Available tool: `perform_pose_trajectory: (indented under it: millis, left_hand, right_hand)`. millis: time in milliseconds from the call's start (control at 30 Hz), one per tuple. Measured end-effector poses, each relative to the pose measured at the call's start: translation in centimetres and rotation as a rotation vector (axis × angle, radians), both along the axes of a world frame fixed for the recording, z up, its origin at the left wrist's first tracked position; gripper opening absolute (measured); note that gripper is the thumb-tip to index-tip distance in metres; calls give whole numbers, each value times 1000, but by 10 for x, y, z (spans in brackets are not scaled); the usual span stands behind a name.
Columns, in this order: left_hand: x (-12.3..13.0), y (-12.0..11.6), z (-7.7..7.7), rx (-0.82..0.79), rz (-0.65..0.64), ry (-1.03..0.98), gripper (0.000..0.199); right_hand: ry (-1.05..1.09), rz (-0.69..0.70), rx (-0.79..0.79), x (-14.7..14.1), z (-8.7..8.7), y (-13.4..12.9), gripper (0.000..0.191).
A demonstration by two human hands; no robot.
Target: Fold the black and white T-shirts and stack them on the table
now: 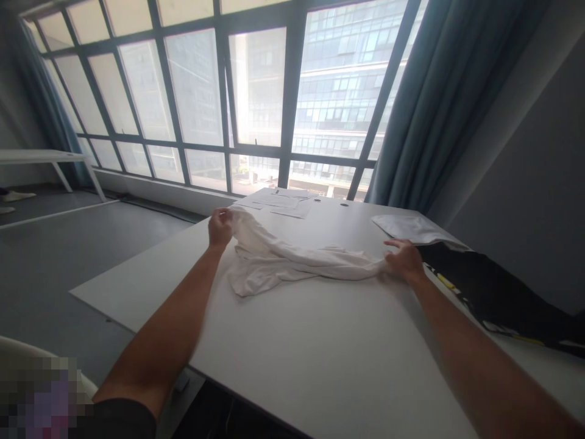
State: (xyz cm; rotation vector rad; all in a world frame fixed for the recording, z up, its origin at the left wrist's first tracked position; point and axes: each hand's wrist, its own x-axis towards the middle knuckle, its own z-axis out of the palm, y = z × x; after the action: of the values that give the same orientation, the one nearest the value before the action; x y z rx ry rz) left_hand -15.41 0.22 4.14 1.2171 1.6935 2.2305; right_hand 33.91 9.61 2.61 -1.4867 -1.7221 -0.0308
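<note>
A cream-white cloth [292,261], loosely bunched lengthwise, stretches between my two hands over the white table [320,341]. My left hand [220,228] pinches its upper left end, which is raised a little. At the cloth's right end, my right hand [404,261] grips the narrow tip between closed fingers. A loose flap of the cloth hangs toward the lower left and rests on the tabletop. Folds run along its length, and its exact shape cannot be made out.
Paper sheets [286,202] lie at the table's far edge. A folded white item [411,228] and a black cloth [493,286] with yellow marks lie at the right. A white chair [46,350] stands at lower left, another table [41,157] farther left.
</note>
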Motion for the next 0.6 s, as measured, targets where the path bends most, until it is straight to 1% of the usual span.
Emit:
perform_pose_trajectory:
  millis: [67,133,167,200,233,267,300,333,367,400,433,467,500,533,567,600]
  left_hand:
    - [29,-10,6,34,-185,253,11]
    - [63,-24,15,52,-458,439,13]
    - [79,-32,18,19,-585,515,16]
    - [92,-40,22,-25,-666,590,19]
    - [102,-46,24,-73,-716,662,21]
    - [107,-50,24,-110,-725,725,23]
    - [108,-52,24,-139,-687,777,25]
    - [105,-53,21,-165,-610,816,28]
    - [100,-51,18,-203,-503,839,38]
    - [92,-48,14,-268,-381,841,55]
    - [83,-44,9,-373,-269,824,74]
    - [75,-41,5,-510,-195,793,89]
    - [67,-37,2,-658,-180,760,94]
    - [61,-34,0,-799,-217,726,90]
    - [56,-32,1,-910,-284,697,78]
    - [51,-31,3,-979,-357,675,61]
  right_hand:
    - [29,249,-50,-44,11,-21,41]
    - [79,578,-164,-95,21,-44,67]
    - [84,726,-215,-120,26,-54,82]
    - [104,844,-246,-143,31,-62,91]
    - [154,919,-239,-163,36,-67,87]
    - [210,956,-234,-180,41,-68,72]
    - [253,962,-267,-194,47,-66,49]
    - [288,937,-308,-205,53,-61,28]
    - [328,896,-335,-213,60,-54,12]
    - [380,847,-351,-219,68,-45,5]
    - [451,802,-350,-223,76,-37,6]
    - [541,773,-334,-226,86,-29,7]
    - [640,766,-314,-229,96,-23,8]
    - [744,781,-296,-231,107,-20,10]
    - [837,828,-271,-232,119,-19,13]
    - [911,891,-242,-233,131,-21,16]
